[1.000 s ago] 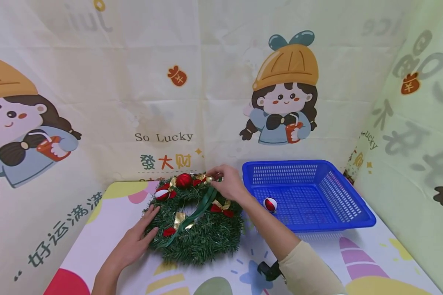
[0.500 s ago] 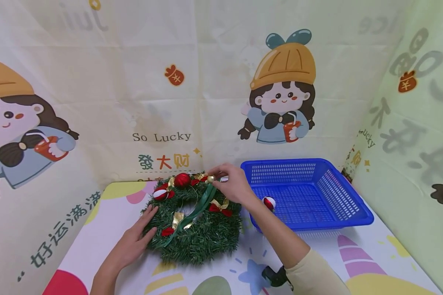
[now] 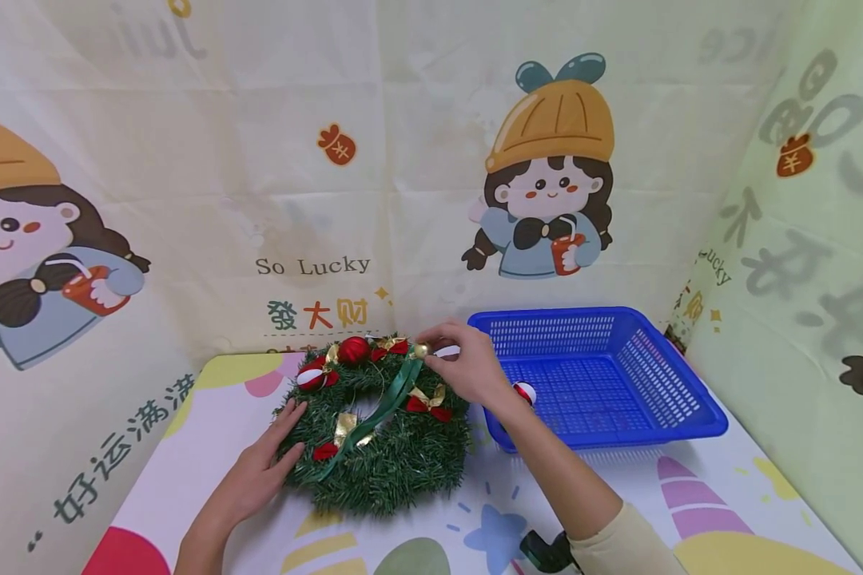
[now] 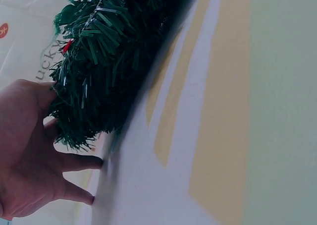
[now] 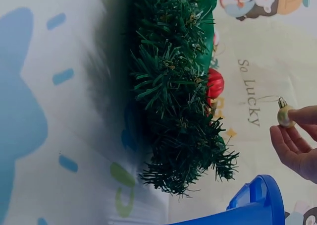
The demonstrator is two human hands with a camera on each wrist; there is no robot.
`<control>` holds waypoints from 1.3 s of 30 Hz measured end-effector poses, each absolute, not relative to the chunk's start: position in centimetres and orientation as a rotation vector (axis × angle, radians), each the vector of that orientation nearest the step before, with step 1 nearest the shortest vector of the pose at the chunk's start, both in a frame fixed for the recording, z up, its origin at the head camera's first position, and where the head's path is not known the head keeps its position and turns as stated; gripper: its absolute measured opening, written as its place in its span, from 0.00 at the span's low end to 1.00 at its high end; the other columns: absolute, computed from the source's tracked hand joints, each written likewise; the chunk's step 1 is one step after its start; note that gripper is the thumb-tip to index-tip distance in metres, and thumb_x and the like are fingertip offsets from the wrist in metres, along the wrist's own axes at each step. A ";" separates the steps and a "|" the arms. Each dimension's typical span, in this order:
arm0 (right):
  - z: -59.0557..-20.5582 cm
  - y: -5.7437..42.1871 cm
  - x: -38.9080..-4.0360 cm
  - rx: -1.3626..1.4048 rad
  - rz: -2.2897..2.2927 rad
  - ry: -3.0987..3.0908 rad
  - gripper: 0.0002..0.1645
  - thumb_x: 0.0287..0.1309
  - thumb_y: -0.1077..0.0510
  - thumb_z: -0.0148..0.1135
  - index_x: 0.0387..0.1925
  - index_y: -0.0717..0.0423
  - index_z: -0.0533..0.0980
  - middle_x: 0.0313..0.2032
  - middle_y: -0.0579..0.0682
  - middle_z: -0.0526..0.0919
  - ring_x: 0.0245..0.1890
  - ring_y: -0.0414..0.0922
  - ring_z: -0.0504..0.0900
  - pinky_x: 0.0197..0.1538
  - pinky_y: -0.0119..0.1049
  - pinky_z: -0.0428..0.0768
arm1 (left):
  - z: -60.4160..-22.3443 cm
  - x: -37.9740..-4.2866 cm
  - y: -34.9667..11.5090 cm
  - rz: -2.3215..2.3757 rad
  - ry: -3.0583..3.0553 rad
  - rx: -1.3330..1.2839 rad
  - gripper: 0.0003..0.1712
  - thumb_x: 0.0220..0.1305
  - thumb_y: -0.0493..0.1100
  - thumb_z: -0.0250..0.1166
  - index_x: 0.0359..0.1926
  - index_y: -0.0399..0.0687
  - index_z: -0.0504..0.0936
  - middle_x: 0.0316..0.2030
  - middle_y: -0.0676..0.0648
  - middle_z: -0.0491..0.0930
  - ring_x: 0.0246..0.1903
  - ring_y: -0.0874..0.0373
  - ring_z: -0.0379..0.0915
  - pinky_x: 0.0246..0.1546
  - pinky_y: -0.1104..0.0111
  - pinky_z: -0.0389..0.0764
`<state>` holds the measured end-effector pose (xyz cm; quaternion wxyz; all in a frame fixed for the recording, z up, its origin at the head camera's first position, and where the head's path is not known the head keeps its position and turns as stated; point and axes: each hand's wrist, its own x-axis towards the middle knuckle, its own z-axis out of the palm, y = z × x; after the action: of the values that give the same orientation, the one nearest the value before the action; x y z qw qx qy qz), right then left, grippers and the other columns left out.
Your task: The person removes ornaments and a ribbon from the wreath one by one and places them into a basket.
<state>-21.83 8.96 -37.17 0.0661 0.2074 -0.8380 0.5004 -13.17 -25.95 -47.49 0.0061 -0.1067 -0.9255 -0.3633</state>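
Note:
A green wreath [image 3: 395, 471] lies on the table, trimmed with a red ball [image 3: 354, 350], a red-and-white ball [image 3: 309, 377], red-and-gold bows [image 3: 429, 403] and a green ribbon [image 3: 395, 391]. My left hand [image 3: 262, 463] rests against its left side with spread fingers; two fingertips reach the tabletop in the left wrist view. Above the wreath's back right, my right hand [image 3: 467, 363] pinches a small gold ball ornament [image 5: 285, 117] between thumb and fingers. A thin string loop sticks out from the ornament's cap, apart from the wreath in the right wrist view.
To the right of the wreath stands a blue plastic basket [image 3: 662, 435], with a red-and-white ball [image 3: 526, 391] at its left side, partly behind my right forearm. A black object [image 3: 546, 553] is by the right sleeve. Printed cloth walls [image 3: 417, 224] enclose the table.
My right hand has moved slightly to the right with the gold ball ornament, away from the bow at the wreath's back. The left hand stays in place on the wreath.

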 end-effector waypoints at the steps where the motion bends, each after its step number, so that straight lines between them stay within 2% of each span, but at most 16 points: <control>1: -37.1 9.1 -21.7 0.623 1.515 -2.521 0.14 0.65 0.64 0.70 0.50 0.48 0.87 0.48 0.46 0.86 0.50 0.46 0.87 0.52 0.42 0.88 | -47.5 -13.2 -26.0 -1.134 -2.899 -0.332 0.37 0.81 0.54 0.54 0.84 0.58 0.54 0.83 0.40 0.47 0.79 0.29 0.47 0.69 0.29 0.59; 10: -37.1 10.9 -20.6 0.580 1.534 -2.497 0.16 0.64 0.65 0.70 0.51 0.49 0.87 0.47 0.46 0.85 0.51 0.45 0.86 0.53 0.39 0.88 | -47.3 -13.0 -26.0 -1.122 -2.894 -0.342 0.37 0.81 0.53 0.55 0.83 0.56 0.55 0.83 0.39 0.47 0.78 0.28 0.48 0.68 0.29 0.60; 17: -36.8 12.9 -19.8 0.497 1.564 -2.473 0.16 0.63 0.66 0.71 0.51 0.50 0.87 0.47 0.48 0.85 0.51 0.48 0.86 0.54 0.43 0.88 | -47.1 -13.1 -25.9 -1.121 -2.894 -0.351 0.37 0.81 0.53 0.55 0.83 0.56 0.55 0.83 0.39 0.48 0.78 0.28 0.48 0.69 0.29 0.60; 24: -37.1 14.3 -19.2 0.454 1.567 -2.467 0.17 0.63 0.66 0.71 0.52 0.51 0.86 0.51 0.49 0.86 0.53 0.47 0.86 0.55 0.41 0.87 | -47.1 -13.1 -26.0 -1.122 -2.892 -0.352 0.37 0.81 0.54 0.55 0.84 0.56 0.54 0.83 0.38 0.47 0.78 0.27 0.47 0.69 0.28 0.59; 31: -37.5 15.5 -18.7 0.415 1.575 -2.454 0.16 0.63 0.64 0.72 0.51 0.49 0.86 0.52 0.49 0.86 0.53 0.48 0.87 0.56 0.45 0.87 | -47.2 -13.2 -26.0 -1.154 -2.903 -0.332 0.37 0.81 0.54 0.55 0.84 0.58 0.54 0.84 0.40 0.46 0.79 0.28 0.45 0.70 0.28 0.57; 39: -37.9 16.8 -18.2 0.380 1.572 -2.456 0.16 0.64 0.64 0.71 0.53 0.50 0.86 0.52 0.51 0.86 0.54 0.49 0.87 0.57 0.45 0.86 | -47.3 -13.2 -26.0 -1.147 -2.907 -0.326 0.37 0.81 0.55 0.55 0.84 0.59 0.54 0.84 0.40 0.46 0.79 0.28 0.45 0.70 0.28 0.57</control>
<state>-18.19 16.81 -37.86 0.1003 0.1285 -0.8310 0.5318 -13.22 -25.96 -47.31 -0.0004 -0.1036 -0.9252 -0.3651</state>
